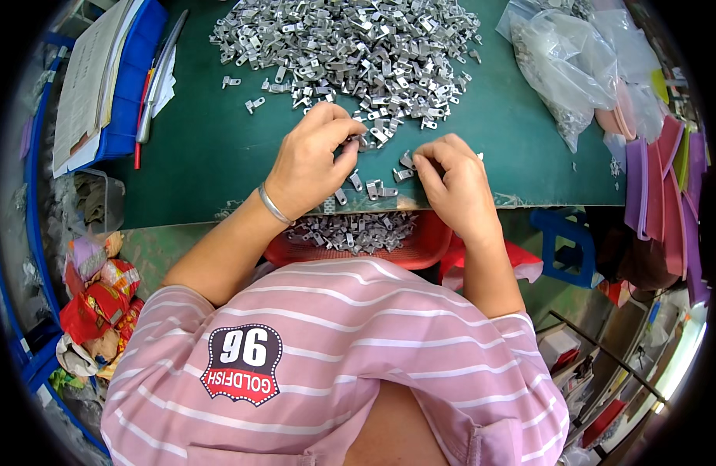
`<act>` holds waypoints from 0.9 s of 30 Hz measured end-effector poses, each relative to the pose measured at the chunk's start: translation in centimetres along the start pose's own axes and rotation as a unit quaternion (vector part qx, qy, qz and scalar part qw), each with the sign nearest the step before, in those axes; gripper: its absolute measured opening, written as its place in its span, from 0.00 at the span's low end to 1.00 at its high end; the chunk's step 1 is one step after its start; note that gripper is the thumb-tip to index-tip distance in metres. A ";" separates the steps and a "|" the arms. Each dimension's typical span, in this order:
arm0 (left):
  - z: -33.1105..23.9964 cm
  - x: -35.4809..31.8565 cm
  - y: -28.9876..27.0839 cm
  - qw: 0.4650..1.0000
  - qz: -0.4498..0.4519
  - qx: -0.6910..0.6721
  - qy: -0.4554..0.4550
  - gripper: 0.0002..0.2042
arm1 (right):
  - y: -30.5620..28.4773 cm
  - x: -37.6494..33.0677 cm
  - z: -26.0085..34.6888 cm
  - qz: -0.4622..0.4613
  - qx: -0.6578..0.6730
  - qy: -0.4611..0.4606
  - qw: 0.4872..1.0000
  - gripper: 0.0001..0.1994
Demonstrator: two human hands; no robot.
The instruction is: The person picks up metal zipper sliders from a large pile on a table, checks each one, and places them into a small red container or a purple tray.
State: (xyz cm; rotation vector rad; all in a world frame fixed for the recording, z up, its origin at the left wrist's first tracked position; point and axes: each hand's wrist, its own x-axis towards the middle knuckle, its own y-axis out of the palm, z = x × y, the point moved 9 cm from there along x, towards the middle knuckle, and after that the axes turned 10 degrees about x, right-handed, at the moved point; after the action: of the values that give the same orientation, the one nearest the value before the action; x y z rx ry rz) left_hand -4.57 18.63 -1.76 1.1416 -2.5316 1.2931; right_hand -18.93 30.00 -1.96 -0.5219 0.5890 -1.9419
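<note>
A large heap of small bent metal brackets (365,46) covers the far middle of the green table. My left hand (311,155), with a silver bangle at its wrist, is at the heap's near edge. Its thumb and fingers are closed on a bracket (364,142), partly hidden by the fingertips. To the right, my right hand (457,182) pinches another bracket (407,161) between thumb and forefinger. Several loose brackets (372,189) lie between the hands near the table's front edge. Below that edge, a red basket (431,245) holds many more.
The green table (195,155) has a blue file tray (133,85) with papers at its left. Clear plastic bags (563,66) of metal parts lie at the right. Pink and purple strips (664,202) hang beyond them. A blue stool (566,245) stands below the table.
</note>
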 end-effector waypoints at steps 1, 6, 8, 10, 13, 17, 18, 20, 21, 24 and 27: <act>-0.1 0.0 0.0 1.000 0.002 0.016 0.008 0.06 | -0.1 0.2 0.7 -0.023 0.004 -0.015 1.000 0.05; 0.1 0.0 -0.5 1.000 0.000 0.004 0.002 0.08 | 2.7 0.8 3.2 -0.070 -0.035 -0.155 0.985 0.12; 1.0 -0.1 -0.4 0.998 0.004 -0.047 -0.048 0.09 | 3.4 1.0 3.2 -0.077 -0.056 -0.171 0.981 0.12; 1.1 -0.2 -0.6 0.996 -0.006 -0.066 -0.056 0.10 | 3.5 1.0 3.4 -0.082 -0.066 -0.182 0.978 0.12; 1.4 -0.6 -0.8 0.993 -0.031 -0.097 -0.065 0.11 | 3.5 1.0 3.5 -0.082 -0.077 -0.187 0.976 0.12; 1.1 -0.8 -1.3 0.994 -0.035 -0.093 -0.046 0.12 | 2.3 0.7 2.7 -0.086 0.017 -0.155 0.984 0.10; 1.2 -0.8 -1.5 0.994 -0.034 -0.094 -0.045 0.12 | 1.9 0.5 2.6 -0.086 0.017 -0.154 0.984 0.10; 0.3 -1.0 -2.3 0.999 -0.039 -0.026 0.006 0.11 | 1.7 0.4 -0.9 -0.062 0.211 0.028 0.975 0.09; 0.4 -1.2 -2.7 0.999 -0.041 -0.024 -0.011 0.11 | 1.6 0.3 -1.5 -0.054 0.268 0.058 0.960 0.09; 0.8 -2.0 -3.0 1.000 -0.025 -0.005 -0.010 0.11 | 1.0 0.2 -1.6 -0.037 0.307 0.066 0.949 0.10; 0.6 -2.8 -2.8 1.000 0.001 0.020 0.012 0.10 | 0.0 0.0 -2.2 -0.055 0.267 0.069 0.960 0.09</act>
State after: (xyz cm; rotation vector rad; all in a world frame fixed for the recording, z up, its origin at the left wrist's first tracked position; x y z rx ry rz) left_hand -0.63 18.78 -1.34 1.1251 -2.5016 1.3549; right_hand -20.21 30.37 -3.66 -0.0770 0.1038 -2.1449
